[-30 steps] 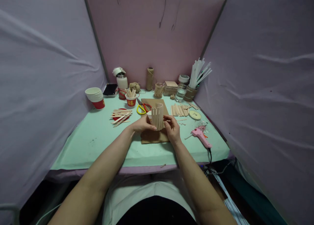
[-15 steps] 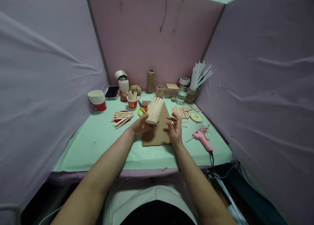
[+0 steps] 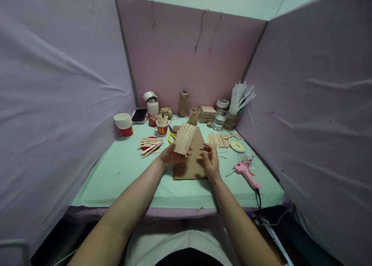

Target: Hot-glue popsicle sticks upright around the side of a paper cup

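Note:
My left hand (image 3: 171, 155) grips a piece made of wooden craft sticks (image 3: 185, 139) set side by side, held up and tilted. Its underside is hidden from me. My right hand (image 3: 209, 157) hovers to the right of the piece with fingers apart and curled a little, touching nothing that I can see. Beneath both hands lies a brown cardboard sheet (image 3: 190, 172), narrowing toward its far end. Behind the piece, yellow-handled pliers (image 3: 172, 136) are partly covered by it.
Loose craft sticks (image 3: 151, 145) rest on a red dish at left, more sticks (image 3: 218, 140) at right. A pink glue gun (image 3: 246, 174) lies near the right edge, its cord hanging. Paper cups (image 3: 123, 124), a water glass (image 3: 219, 120) and glue sticks (image 3: 240, 97) stand farther back.
The piece has been turned in my left hand, so its flat row of sticks faces me more and its end face shows less. My head view has shifted slightly up and left.

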Available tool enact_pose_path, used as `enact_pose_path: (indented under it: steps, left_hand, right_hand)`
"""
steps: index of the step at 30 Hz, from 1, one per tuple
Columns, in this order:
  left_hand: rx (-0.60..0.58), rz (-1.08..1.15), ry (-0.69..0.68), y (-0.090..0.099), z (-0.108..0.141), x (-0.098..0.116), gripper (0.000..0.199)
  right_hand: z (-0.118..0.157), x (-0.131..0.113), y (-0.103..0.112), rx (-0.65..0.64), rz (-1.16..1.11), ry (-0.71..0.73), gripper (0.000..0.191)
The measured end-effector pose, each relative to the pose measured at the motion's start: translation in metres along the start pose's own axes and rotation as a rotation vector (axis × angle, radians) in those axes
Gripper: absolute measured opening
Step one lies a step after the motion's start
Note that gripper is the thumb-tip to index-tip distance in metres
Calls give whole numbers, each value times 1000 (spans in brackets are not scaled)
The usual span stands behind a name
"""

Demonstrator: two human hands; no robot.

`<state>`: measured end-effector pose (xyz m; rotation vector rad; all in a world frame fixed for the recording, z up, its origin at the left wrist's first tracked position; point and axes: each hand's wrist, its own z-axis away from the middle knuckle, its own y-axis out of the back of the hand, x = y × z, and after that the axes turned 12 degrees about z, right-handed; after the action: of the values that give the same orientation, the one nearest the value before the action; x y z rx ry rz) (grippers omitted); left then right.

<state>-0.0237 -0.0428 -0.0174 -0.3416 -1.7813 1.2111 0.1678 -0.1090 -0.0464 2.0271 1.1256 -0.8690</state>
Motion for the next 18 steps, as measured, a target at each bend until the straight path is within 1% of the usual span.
enact_pose_path:
  steps: [2,5,9,12,14,15,18]
  left_hand:
    - [-30,34,15,3,-1,-1,74]
    - [-29,30,21,4,-1,-2,68]
    - [37,-43,-35,3,0,-4,54]
    - [101,-142,-57,1,-3,-7,55]
    - [151,-257,-84,-1,-6,-11,61]
    - [176,-345,-121,-2,-8,-14,65]
    - [226,-719,-295,-4,-14,-23,80]
  right_hand:
    - [0,0,0,-11,3,22,31]
    - [0,-1,-1,-23,8,31,29]
    - [1,-2,-1,-20,11,14,28]
    - [1,-2,-2,-36,-5,8,28]
    - [1,-1,-1,-42,-9,7,28]
    - [1,-1,-1,-40,-7,7,29]
    - [1,0,-1,-26,-31,-6,32]
